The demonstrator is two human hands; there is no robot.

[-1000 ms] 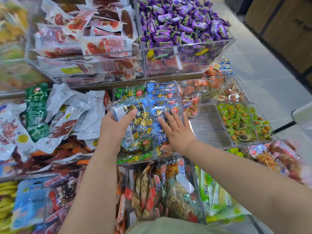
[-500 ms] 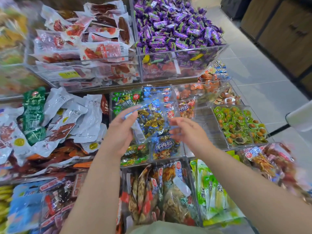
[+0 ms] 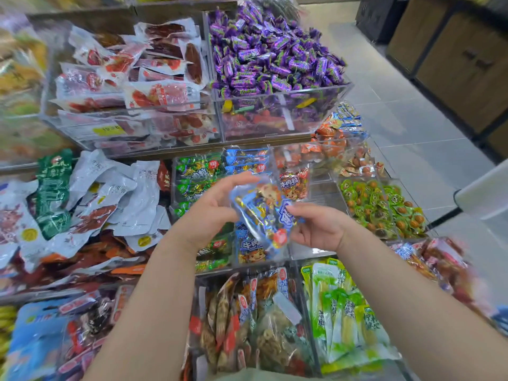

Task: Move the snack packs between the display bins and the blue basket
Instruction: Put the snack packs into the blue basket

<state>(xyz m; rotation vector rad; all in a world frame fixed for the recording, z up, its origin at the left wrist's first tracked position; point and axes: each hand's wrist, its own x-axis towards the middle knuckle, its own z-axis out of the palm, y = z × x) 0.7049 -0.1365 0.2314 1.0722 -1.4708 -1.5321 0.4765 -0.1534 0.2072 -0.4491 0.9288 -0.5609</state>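
A blue snack pack [image 3: 262,213] with gold-wrapped pieces inside hangs in the air above the clear display bin [image 3: 236,261] of green and blue packs. My left hand [image 3: 211,210] grips its left side, thumb on top. At the pack's right edge, my right hand [image 3: 316,226] pinches it with the fingertips. More blue packs [image 3: 247,158] and green packs [image 3: 196,169] lie in the bin underneath. The blue basket is not in view.
Clear bins surround the spot: purple candies [image 3: 272,56] and red sausage packs [image 3: 143,78] on the upper tier, white and green pouches [image 3: 90,193] at left, green snacks [image 3: 382,207] at right, mixed packs [image 3: 255,320] in front. Tiled floor [image 3: 406,111] lies to the right.
My left hand lifted the blue pack off the bin and pulled it nearer. My right hand came off the packs in the bin and took hold of the lifted pack's right edge.
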